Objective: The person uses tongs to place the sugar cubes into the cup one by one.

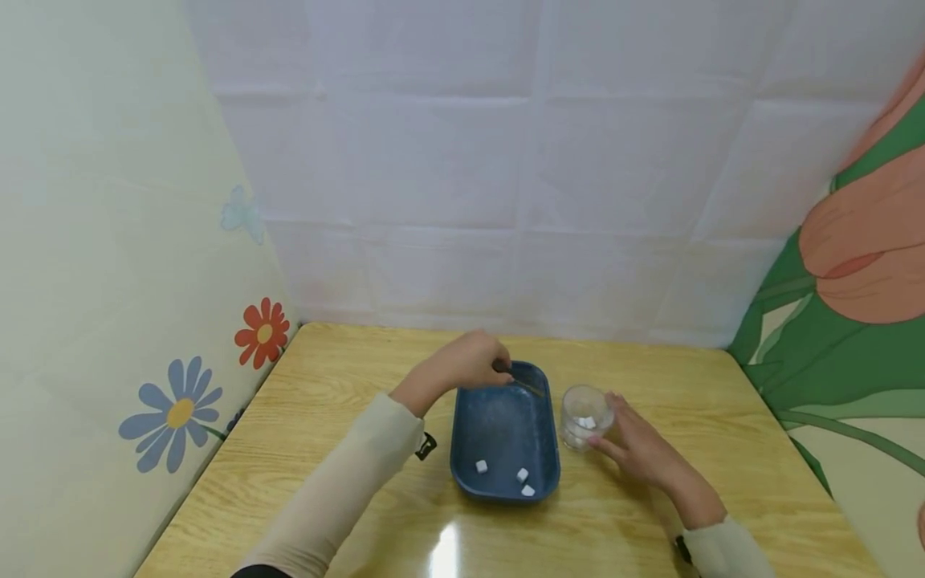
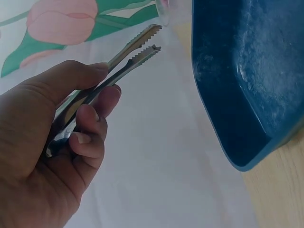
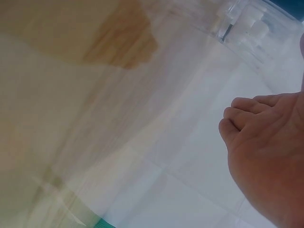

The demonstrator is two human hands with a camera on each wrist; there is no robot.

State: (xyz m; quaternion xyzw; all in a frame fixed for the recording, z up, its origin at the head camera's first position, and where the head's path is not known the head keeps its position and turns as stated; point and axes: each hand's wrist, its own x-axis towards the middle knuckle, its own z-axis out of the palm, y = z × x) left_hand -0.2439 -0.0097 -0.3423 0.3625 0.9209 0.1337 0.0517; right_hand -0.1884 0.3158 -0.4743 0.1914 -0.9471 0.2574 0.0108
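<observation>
My left hand (image 1: 473, 361) is over the far end of a dark blue tray (image 1: 499, 425), gripping small metal tongs (image 2: 133, 46) between thumb and curled fingers. The serrated tips stand a little apart, with nothing between them. Three white cubes lie in the near part of the tray, one cube (image 1: 481, 466) to the left of the other two. Just right of the tray stands a clear glass (image 1: 576, 440) with white cubes inside. My right hand (image 1: 639, 445) holds the glass by its right side, thumb nearer me; the right wrist view shows only part of this hand.
All this is on a wood-grain table (image 1: 347, 417). A white creased sheet (image 1: 462, 177) hangs behind it. Flower-printed cloth (image 1: 166, 337) borders the left, and another printed cloth (image 1: 867, 369) borders the right.
</observation>
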